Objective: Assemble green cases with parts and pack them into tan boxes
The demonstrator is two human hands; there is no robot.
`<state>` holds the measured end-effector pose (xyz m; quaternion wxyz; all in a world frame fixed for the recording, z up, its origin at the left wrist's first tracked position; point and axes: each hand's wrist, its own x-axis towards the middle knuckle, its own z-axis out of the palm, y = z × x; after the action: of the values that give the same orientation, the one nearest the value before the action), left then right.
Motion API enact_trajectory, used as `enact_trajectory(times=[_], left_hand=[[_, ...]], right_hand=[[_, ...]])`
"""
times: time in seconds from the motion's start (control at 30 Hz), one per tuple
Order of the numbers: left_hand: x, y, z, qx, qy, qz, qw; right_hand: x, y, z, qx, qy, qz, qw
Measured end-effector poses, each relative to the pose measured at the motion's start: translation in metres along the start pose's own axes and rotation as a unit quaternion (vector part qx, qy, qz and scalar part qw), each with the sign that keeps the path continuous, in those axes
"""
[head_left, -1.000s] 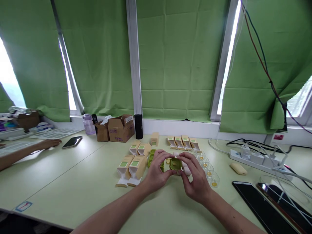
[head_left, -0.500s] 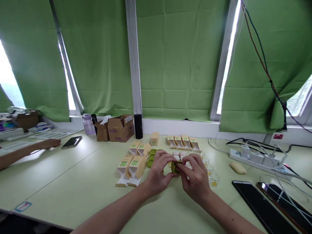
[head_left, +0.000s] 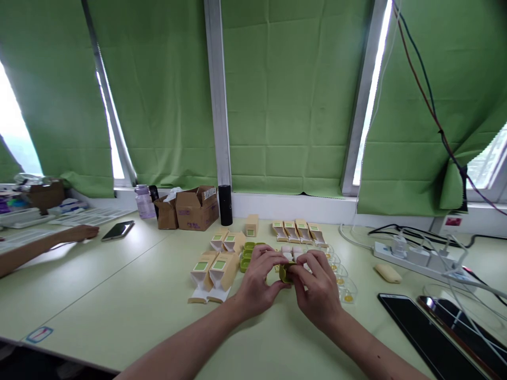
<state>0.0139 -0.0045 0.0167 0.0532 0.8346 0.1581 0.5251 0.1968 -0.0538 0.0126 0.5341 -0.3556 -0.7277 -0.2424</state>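
At the far left of the frame another person's hand (head_left: 81,232) lies flat on the pale green table (head_left: 119,301), near a black phone (head_left: 118,230). Further along, at the back edge, sit two brown cardboard boxes (head_left: 197,207) and an upright black cylinder (head_left: 225,205). In front of them lie tan cartons with green labels (head_left: 216,269), just left of my grip.

My left hand (head_left: 257,285) curls in from the left, thumb and fingertips pressed onto a small olive-green plastic case (head_left: 285,272). The case sits just below the middle of the frame, a little above the table – only a sliver of it shows between my fingers. My right hand (head_left: 317,290) closes on it from the other side, so both hands pinch the same piece and my fingertips nearly meet over it.

Just right of my knuckles runs a line of clear plastic trays with yellow dots (head_left: 344,287). Beyond them lies a white power strip (head_left: 412,257), and in the lower right corner two dark flat screens (head_left: 423,335).
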Motion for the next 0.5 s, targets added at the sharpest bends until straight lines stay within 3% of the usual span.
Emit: enact_trajectory(times=[0.5], left_hand=[[-0.0007, -0.0007, 0.0001, 0.005, 0.008, -0.018, 1.000]], right_hand=[[-0.0011, 0.0019, 0.0008, 0.013, 0.002, -0.021, 1.000]])
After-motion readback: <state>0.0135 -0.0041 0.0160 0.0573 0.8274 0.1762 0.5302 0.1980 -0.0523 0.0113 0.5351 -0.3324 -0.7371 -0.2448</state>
